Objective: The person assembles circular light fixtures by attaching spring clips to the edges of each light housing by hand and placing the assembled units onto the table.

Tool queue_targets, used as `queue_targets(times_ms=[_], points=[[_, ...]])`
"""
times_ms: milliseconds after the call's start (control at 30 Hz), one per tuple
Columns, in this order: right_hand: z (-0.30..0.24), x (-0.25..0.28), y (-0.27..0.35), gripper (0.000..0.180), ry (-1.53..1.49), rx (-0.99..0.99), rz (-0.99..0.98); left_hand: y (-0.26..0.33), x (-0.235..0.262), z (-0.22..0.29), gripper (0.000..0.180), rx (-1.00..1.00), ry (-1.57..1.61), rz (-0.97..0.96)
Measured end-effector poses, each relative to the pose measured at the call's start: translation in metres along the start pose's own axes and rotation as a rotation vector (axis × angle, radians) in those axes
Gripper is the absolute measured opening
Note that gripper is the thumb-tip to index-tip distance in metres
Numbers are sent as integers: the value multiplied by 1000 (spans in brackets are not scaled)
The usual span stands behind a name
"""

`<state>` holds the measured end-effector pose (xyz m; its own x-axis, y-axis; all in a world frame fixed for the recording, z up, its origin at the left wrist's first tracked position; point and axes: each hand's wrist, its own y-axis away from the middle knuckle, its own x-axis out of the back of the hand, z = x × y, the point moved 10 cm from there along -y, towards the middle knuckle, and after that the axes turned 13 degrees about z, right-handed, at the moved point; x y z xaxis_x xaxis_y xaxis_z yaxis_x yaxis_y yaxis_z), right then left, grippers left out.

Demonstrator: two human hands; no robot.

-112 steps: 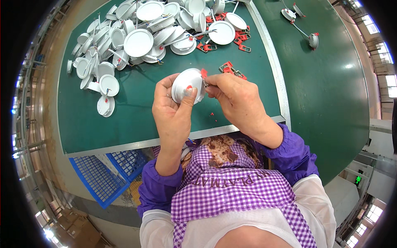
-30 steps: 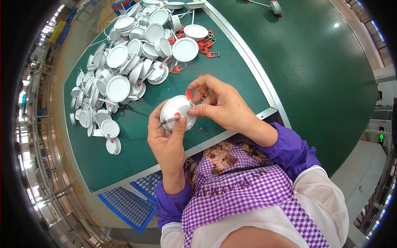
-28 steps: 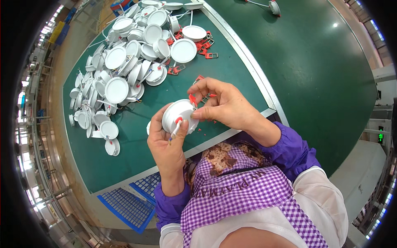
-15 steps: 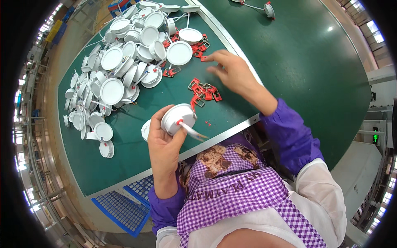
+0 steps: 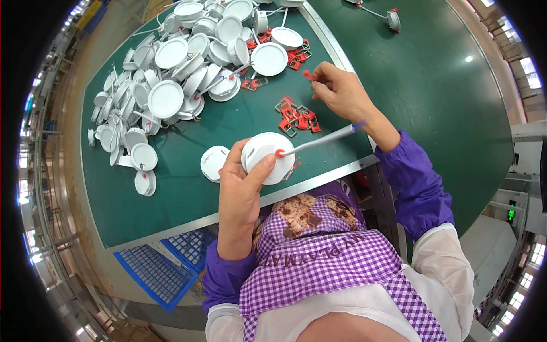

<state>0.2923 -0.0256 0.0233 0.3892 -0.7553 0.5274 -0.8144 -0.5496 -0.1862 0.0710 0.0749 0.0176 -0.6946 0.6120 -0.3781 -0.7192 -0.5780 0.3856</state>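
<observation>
Two hands: both the person's own, reaching over the desk from the lower edge.
Desk (image 5: 188, 171): broad matte green top with a pale metal rim, its edges bowed by the lens.
Heap (image 5: 171, 85): dozens of smooth white round lamp housings, flat discs and shallow cups piled on the far left; thin wires among them are hard to follow.
Lamp housing (image 5: 268, 157): white round plastic disc, held just above the near edge of the desk; its underside is hidden.
Left hand (image 5: 239, 194): grip clenched around the lamp housing, thumb across its face.
Cable (image 5: 319, 141): pale grey, red-tipped, running from the housing toward the right wrist.
Right hand (image 5: 339, 91): fingertips pinching a small red clip (image 5: 308, 74).
Clips (image 5: 296, 117): loose red-and-metal spring pieces, too small to make out.
</observation>
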Motion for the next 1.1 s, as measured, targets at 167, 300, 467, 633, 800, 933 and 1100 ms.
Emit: queue_targets(times_ms=[167, 300, 467, 633, 800, 933, 1100], points=[[-19, 10, 8, 16, -286, -155, -56, 4, -17, -12, 43, 176, 146, -59], [-24, 20, 10, 16, -437, -208, 31, 5, -24, -21, 46, 152, 94, -112], [-33, 21, 15, 14, -327, -135, -53, 3, -11, 0, 40, -155, -476, -25], [-74, 11, 46, 12, -64, 31, -55, -3, -7, 3, 34, -301, -221, 46], [-102, 2, 80, 18, 163, 322, -18, -1, -6, 4, 29, -326, -111, 91], [-103, 1, 90, 19, 25, 281, -17, -2, -3, 6, 29, -365, -98, 112], [-86, -1, 89, 15, -129, 117, 26, 2, -5, 7, 28, -387, -151, 101]])
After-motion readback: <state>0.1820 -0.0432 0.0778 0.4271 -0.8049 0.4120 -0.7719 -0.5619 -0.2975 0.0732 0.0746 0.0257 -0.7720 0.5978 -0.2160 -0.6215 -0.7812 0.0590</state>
